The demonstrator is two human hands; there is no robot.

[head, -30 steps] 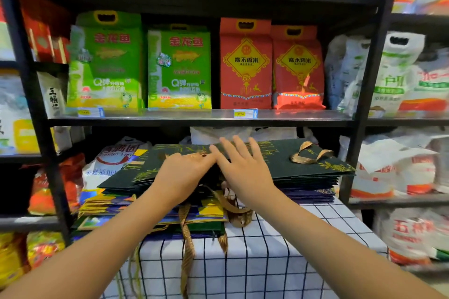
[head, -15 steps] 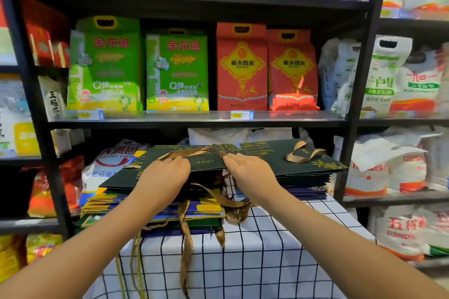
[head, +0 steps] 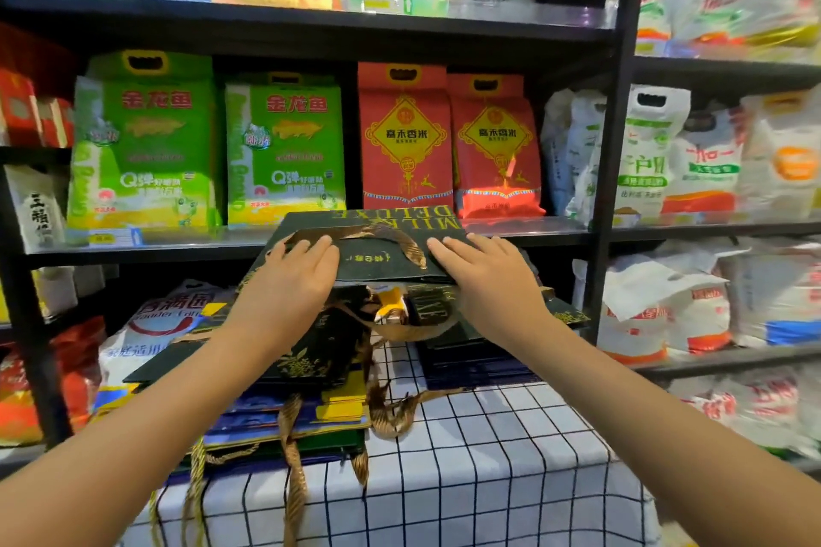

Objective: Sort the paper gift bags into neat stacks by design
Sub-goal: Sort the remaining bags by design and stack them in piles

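Note:
I hold a flat dark green gift bag with gold lettering and a gold ribbon handle, lifted above the table. My left hand grips its left part and my right hand its right part, fingers on top and thumbs hidden beneath. Below on the left lies a messy pile of dark green, blue and yellow bags with ribbons hanging over the table edge. A tidier stack of dark green and navy bags lies below on the right.
The piles lie on a table with a white checked cloth. Black shelving full of rice sacks stands close behind, its middle shelf edge level with the lifted bag. More sacks fill the right-hand shelves.
Both hands moved from lying on the piles to gripping the top dark green bag, and have raised it off the piles towards the shelf. The camera has come closer.

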